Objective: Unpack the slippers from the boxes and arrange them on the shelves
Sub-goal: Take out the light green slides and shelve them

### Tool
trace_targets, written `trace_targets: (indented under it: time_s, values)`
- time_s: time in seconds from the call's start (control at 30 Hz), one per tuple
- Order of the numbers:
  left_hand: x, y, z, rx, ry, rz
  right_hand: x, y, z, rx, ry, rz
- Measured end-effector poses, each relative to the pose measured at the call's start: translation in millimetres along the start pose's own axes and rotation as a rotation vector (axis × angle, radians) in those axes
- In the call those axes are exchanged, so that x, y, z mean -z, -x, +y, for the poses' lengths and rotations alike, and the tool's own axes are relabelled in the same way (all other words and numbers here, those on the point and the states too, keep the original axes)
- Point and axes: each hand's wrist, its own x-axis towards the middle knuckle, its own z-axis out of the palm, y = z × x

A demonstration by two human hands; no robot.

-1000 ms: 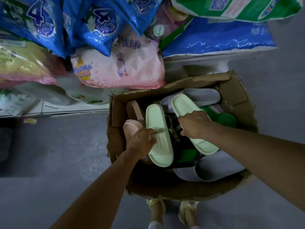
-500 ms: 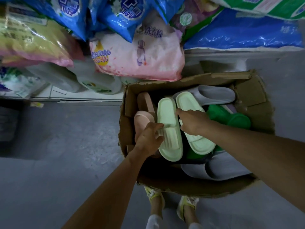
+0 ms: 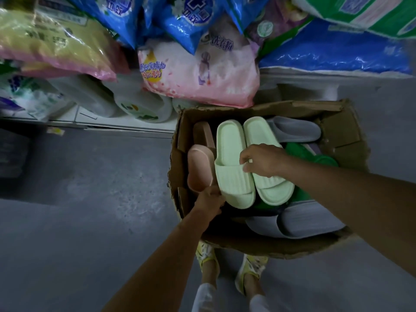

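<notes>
An open cardboard box (image 3: 346, 134) on the floor holds several slippers. Two pale green slippers (image 3: 229, 154) lie side by side over the pile. My right hand (image 3: 262, 159) pinches their straps together where the two meet. My left hand (image 3: 210, 199) grips the near end of a pink slipper (image 3: 199, 167) at the box's left side; its fingers are partly hidden behind the left green slipper. A second pink slipper (image 3: 202, 134) stands on edge behind it. Grey slippers (image 3: 299, 131) and dark green ones (image 3: 315, 155) lie deeper in the box.
Low shelves at the top hold pink (image 3: 202, 73), blue (image 3: 333, 52) and yellow (image 3: 51, 43) bagged goods and white jugs (image 3: 144, 104). Grey floor (image 3: 78, 210) spreads to the left. My feet in yellow shoes (image 3: 251, 266) stand just below the box.
The two green slippers have come together side by side. My right hand now pinches both straps. My left hand left the left green slipper and dropped to the pink slipper's near end.
</notes>
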Motion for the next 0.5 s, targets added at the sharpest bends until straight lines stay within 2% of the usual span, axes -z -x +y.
trace_targets:
  time_s: [0.13, 0.33, 0.5]
  values:
    - [14, 32, 21, -0.051, 0.004, -0.014, 26, 29, -1, 0.039, -0.179, 0.006]
    - [39, 105, 57, -0.196, 0.21, -0.014, 69, 98, -11, 0.102, -0.396, 0.083]
    - [46, 173, 89, -0.371, 0.111, -0.025, 109, 166, -28, 0.157, -0.404, 0.252]
